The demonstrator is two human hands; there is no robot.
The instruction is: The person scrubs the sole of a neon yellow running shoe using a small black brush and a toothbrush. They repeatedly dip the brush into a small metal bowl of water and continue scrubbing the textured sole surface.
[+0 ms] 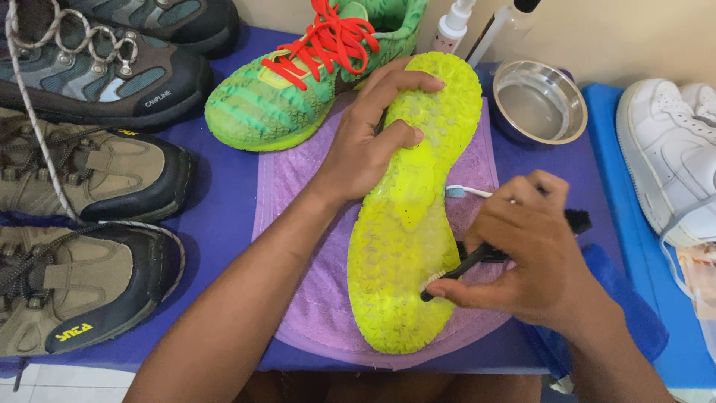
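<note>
Step in hand: I judge this as scrubbing the sole; bristles sit on the tread near the heel end.
Left hand (pixel 365 142): fingers wrapped over the edge of the upturned yellow-green shoe (pixel 418 201), steadying it.
Right hand (pixel 526 257): fingers pinched together on the black brush (pixel 466 263).
Shoe position: on the purple towel (pixel 298 224), middle of the table (pixel 216 216), heel end toward the near edge.
Far edge: matching green shoe (pixel 298 82), steel bowl (pixel 538 101).
Left edge: brown boots (pixel 82 224).
Right edge: white sneaker (pixel 667 149).
Next move calls for: I'd say short strokes along the tread, left-hand hold kept firm.
</note>
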